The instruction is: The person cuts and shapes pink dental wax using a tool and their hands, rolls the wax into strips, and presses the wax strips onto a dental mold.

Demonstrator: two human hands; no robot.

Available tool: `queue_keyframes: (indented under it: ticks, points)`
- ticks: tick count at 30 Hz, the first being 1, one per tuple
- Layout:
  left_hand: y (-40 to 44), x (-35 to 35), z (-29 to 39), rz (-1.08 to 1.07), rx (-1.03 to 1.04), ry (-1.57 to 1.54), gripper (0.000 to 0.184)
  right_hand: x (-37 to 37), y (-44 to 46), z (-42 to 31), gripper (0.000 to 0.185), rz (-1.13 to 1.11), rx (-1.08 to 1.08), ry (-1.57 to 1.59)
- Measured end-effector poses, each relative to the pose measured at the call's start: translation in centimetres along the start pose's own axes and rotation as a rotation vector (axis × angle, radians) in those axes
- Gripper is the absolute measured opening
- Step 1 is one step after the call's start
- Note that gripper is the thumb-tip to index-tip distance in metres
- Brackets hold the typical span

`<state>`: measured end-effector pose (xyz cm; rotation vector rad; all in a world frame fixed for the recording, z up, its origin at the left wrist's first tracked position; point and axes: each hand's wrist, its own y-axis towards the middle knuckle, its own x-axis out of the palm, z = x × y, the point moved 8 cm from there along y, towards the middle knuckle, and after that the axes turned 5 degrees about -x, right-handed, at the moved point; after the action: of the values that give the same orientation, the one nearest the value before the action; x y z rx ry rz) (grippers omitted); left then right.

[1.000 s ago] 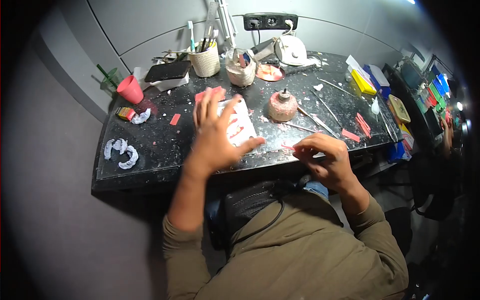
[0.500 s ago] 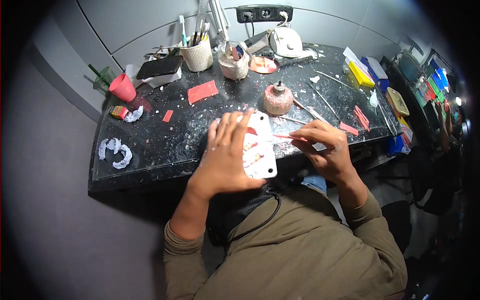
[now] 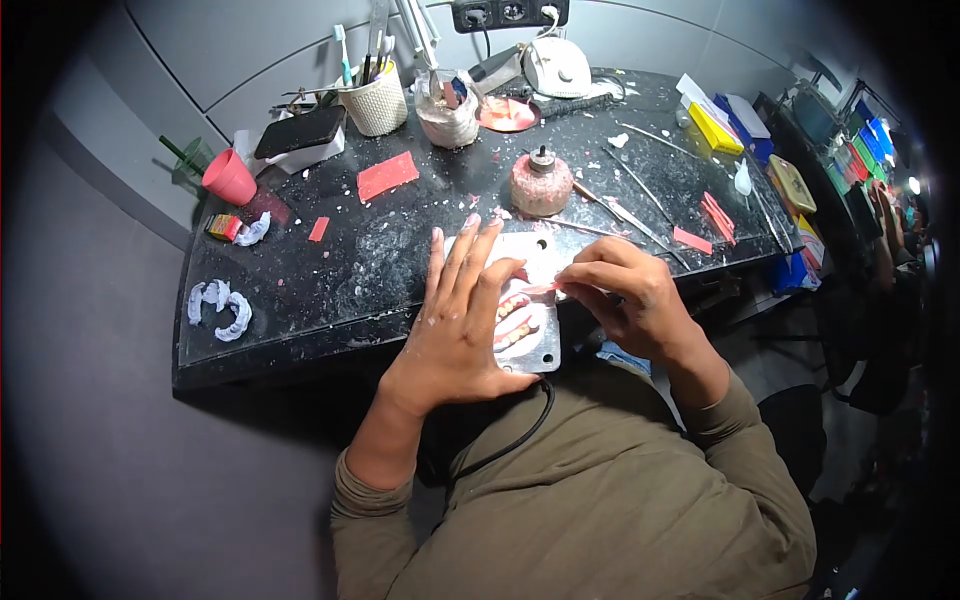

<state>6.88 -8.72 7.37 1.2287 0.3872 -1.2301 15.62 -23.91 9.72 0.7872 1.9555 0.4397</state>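
Note:
My left hand (image 3: pixel 452 325) grips the left side of a flat metal dental flask (image 3: pixel 550 342), its fingers stretched over the upper edge and the thumb along the lower one. Set in white plaster inside the flask are pink wax denture pieces with teeth (image 3: pixel 515 328). My right hand (image 3: pixel 635 295) pinches a thin pink wax strip (image 3: pixel 538 289) at the flask's right edge. The strip's left end lies over the denture area, close to my left index finger. My left palm and fingers hide part of the flask.
Behind the flask stands a crusted spirit lamp (image 3: pixel 541 185). Slender tools (image 3: pixel 640 228) and wax strips (image 3: pixel 717 218) lie to the right. On the left are a pink wax sheet (image 3: pixel 388 177), white dental casts (image 3: pixel 232 315) and a pink cup (image 3: pixel 230 178). A brush holder (image 3: pixel 375 105) stands at the back.
My right hand has moved left, bringing the wax strip over the flask. The flask has tilted so more of the teeth show. The whole view has shifted slightly.

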Motion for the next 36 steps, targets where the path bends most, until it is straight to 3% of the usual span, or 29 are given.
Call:
queue_keyframes:
  ticks: [7, 22, 26, 32, 36]
  points:
    - [-0.2, 0.2, 0.2, -0.014, 0.026, -0.015, 0.095, 0.5, 0.0, 0.1, 0.019, -0.003, -0.007, 0.011]
    - [0.0, 0.1, 0.3, -0.047, 0.034, -0.021, 0.083, 0.4, 0.2, -1.0, 0.019, 0.032, -0.039, -0.04]
    - [0.0, 0.1, 0.2, -0.057, 0.023, -0.022, 0.083, 0.4, 0.2, -1.0, 0.019, 0.044, -0.065, -0.05]
    - [0.1, -0.1, 0.1, -0.024, -0.012, -0.054, 0.101, 0.4, -0.3, -1.9, 0.019, 0.141, -0.076, -0.155]
    - [0.4, 0.3, -0.5, -0.04, -0.174, -0.092, 0.104, 0.8, -0.7, -2.5, 0.025, 0.206, -0.16, -0.213]
